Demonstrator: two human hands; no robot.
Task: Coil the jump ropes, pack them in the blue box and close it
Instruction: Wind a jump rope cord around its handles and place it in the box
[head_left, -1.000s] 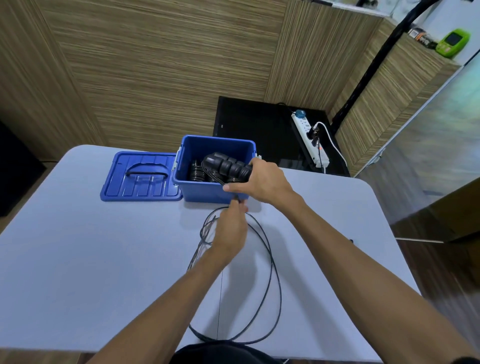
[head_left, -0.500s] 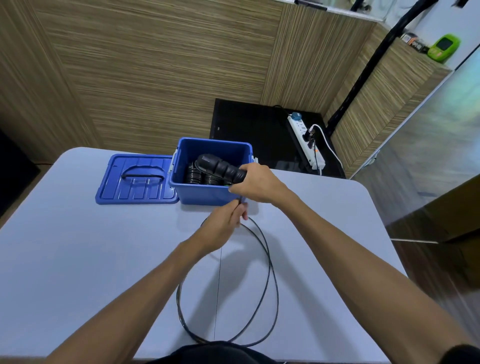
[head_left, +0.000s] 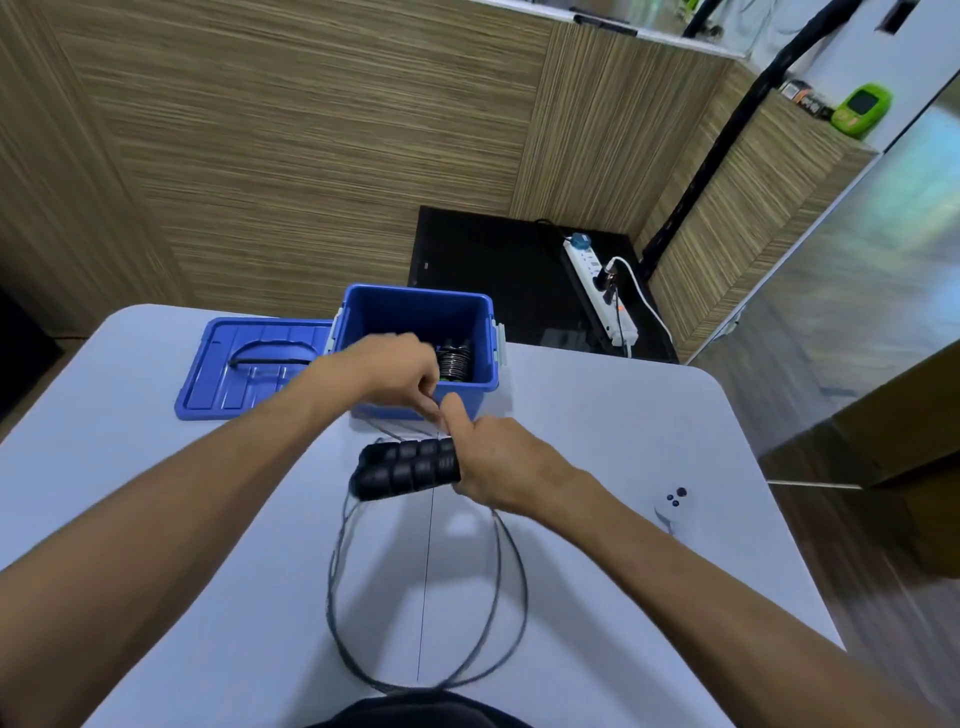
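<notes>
On the left of the pale table (head_left: 156, 519) lies the blue lid (head_left: 249, 364), flat, handle side up, its right edge tucked against the blue box (head_left: 467, 387). The box stands open at the far edge of the table, and dark ribbed handles of a rope already packed (head_left: 454, 361) show inside, toward its right wall. Across the front of the box comes the left hand (head_left: 395, 374), fingers curled and pinching a thin strand of the cord just in front of the box's near wall; the forearm hides part of the lid's corner and the box's left front. Just right of it and nearer, the right hand (head_left: 493, 462) grips the pair of black ribbed handles (head_left: 408, 467) at their right end, thumb raised and meeting the left fingertips. The handles lie side by side, pointing left, held over the table. From them the black cord (head_left: 498, 597) hangs down in several loose loops that spread toward the near table edge; the picture is blurred, so the number of loops is hard to count. Farther right, a small white object with two dark dots (head_left: 674, 501) rests on the table, well apart from the hands. Beyond the table, a white power strip (head_left: 597, 291) lies on a black surface by the wood-grain wall, and high at the right sits a green device (head_left: 860, 109) on a ledge.
</notes>
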